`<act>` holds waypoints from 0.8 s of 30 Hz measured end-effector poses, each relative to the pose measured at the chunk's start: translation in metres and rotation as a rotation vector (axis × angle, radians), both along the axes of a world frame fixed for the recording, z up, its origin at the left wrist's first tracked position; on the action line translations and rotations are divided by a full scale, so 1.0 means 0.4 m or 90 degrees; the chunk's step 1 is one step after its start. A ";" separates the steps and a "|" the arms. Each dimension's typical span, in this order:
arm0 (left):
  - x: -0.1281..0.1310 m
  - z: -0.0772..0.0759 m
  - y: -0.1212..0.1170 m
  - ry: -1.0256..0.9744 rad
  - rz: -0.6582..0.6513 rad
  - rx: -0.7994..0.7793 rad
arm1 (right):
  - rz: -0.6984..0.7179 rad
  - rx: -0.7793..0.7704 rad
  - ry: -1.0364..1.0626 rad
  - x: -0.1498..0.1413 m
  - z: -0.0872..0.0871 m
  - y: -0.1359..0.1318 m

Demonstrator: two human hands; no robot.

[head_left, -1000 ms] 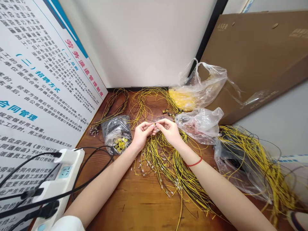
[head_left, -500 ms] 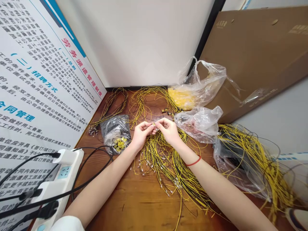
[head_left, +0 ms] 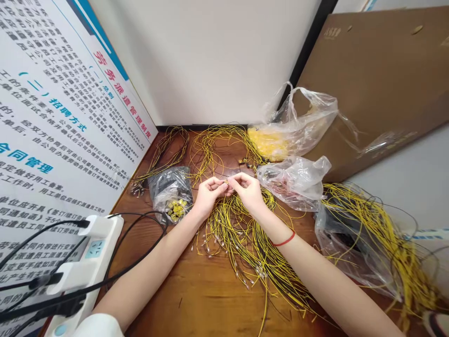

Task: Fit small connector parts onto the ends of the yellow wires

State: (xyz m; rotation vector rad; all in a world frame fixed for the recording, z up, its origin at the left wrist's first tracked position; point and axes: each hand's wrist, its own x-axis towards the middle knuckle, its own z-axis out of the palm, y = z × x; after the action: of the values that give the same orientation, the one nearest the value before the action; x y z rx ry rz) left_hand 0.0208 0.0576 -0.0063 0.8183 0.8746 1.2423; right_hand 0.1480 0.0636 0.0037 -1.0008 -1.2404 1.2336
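Observation:
My left hand (head_left: pixel 206 196) and my right hand (head_left: pixel 248 192) meet fingertip to fingertip above a bundle of yellow and black wires (head_left: pixel 242 229). Both are closed in a pinch around a small piece between them, too small and covered by the fingers to name. Many wires in the bundle end in small shiny metallic tips. Left of my left hand lies a clear plastic bag (head_left: pixel 171 187) with small yellow-and-black parts (head_left: pixel 177 209) in it. Just beyond my right hand, a few similar small parts (head_left: pixel 248 162) sit loose on the wooden table (head_left: pixel 199 299).
More wires (head_left: pixel 210 145) lie at the back. A bag of yellow pieces (head_left: pixel 270 142) and a bag with reddish contents (head_left: pixel 293 182) stand back right. Yellow wires (head_left: pixel 379 229) spill over a bag at right. A white power strip (head_left: pixel 105 243) with black cables is at left.
The view has shifted slightly. Both hands keep pinching at the same spot, with small finger movements; the yellow bit seen between the fingertips earlier is now less visible.

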 end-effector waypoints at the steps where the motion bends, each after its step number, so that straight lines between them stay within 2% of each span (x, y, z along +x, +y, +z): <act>1: 0.000 -0.001 0.000 0.002 0.001 0.004 | 0.008 -0.001 -0.001 0.001 0.001 0.000; 7: 0.000 0.002 0.000 0.006 -0.006 0.007 | 0.024 -0.015 -0.005 0.010 -0.002 0.004; 14: 0.001 0.016 -0.003 -0.023 0.002 -0.018 | -0.003 0.026 -0.043 0.019 -0.009 0.008; 24: -0.001 0.009 -0.002 -0.023 0.002 -0.015 | -0.019 0.039 -0.063 0.018 -0.014 0.010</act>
State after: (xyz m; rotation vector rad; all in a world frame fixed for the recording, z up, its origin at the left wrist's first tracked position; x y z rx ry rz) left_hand 0.0203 0.0568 -0.0027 0.7739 0.8606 1.2427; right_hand 0.1553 0.0676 -0.0021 -1.0416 -1.3279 1.1276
